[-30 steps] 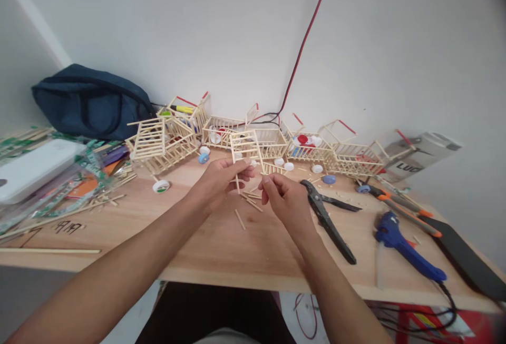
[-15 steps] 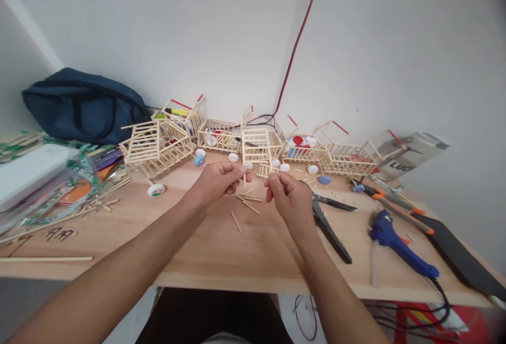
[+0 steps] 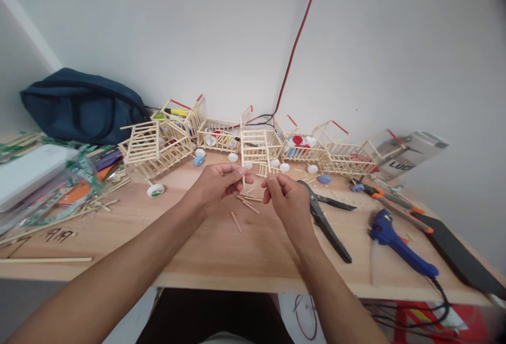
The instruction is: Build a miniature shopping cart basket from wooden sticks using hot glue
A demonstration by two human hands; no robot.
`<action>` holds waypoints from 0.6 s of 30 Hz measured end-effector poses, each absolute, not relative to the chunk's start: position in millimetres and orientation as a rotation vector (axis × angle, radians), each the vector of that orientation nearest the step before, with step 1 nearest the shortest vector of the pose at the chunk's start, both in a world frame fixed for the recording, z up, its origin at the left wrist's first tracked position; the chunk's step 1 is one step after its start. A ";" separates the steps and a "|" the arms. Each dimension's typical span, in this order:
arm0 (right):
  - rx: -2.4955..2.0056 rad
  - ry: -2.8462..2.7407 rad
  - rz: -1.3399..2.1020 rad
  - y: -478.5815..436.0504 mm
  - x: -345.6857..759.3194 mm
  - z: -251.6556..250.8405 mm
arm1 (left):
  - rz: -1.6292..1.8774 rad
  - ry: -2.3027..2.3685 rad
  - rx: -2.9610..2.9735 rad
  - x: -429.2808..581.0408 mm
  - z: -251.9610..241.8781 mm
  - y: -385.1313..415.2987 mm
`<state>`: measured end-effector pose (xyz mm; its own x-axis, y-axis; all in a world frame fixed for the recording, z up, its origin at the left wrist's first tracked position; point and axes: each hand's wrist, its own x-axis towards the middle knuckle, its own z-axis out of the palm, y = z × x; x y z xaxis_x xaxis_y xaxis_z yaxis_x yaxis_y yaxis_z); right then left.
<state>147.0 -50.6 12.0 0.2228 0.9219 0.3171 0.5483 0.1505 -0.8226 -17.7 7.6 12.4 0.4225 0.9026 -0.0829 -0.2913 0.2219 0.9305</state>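
Note:
Both my hands are raised a little over the middle of the wooden table (image 3: 221, 249). My left hand (image 3: 215, 183) pinches the lower left side of a small ladder-like frame of thin wooden sticks (image 3: 255, 150). My right hand (image 3: 286, 199) pinches the frame's lower right side with thumb and forefinger. The frame stands upright between the two hands. Several short loose sticks (image 3: 247, 202) lie on the table just below the hands.
Several stick-built carts (image 3: 158, 141) with bottle-cap wheels line the wall. Black shears (image 3: 326, 220), a blue glue gun (image 3: 397, 244) and orange-handled pliers (image 3: 395, 202) lie to the right. A dark blue bag (image 3: 85, 104) and plastic packets (image 3: 43, 186) fill the left.
The view shifted left over the second. The hands lowered slightly and drew a bit closer together, still holding the stick frame between them.

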 end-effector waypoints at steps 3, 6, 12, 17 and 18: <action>-1.517 -1.449 0.481 -50.1 146.6 12.0 | 0.934 0.744 1.020 -17.6 13.1 7.4; -1.516 -1.456 0.478 -49.8 145.9 12.2 | 0.926 0.747 1.022 -18.0 12.5 7.7; -1.526 -1.470 0.470 -50.1 145.1 12.9 | 0.926 0.751 1.033 -18.5 11.6 7.6; -1.516 -1.484 0.478 -49.5 146.1 12.1 | 0.928 0.755 1.036 -18.6 12.4 7.4; -1.517 -1.484 0.476 -49.5 146.1 12.1 | 0.928 0.758 1.033 -18.7 12.2 7.5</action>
<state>146.1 -49.5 12.1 0.1945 0.9264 0.3224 0.5663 0.1623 -0.8081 -18.7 7.5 12.2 0.4198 0.9030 -0.0915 -0.2705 0.2207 0.9371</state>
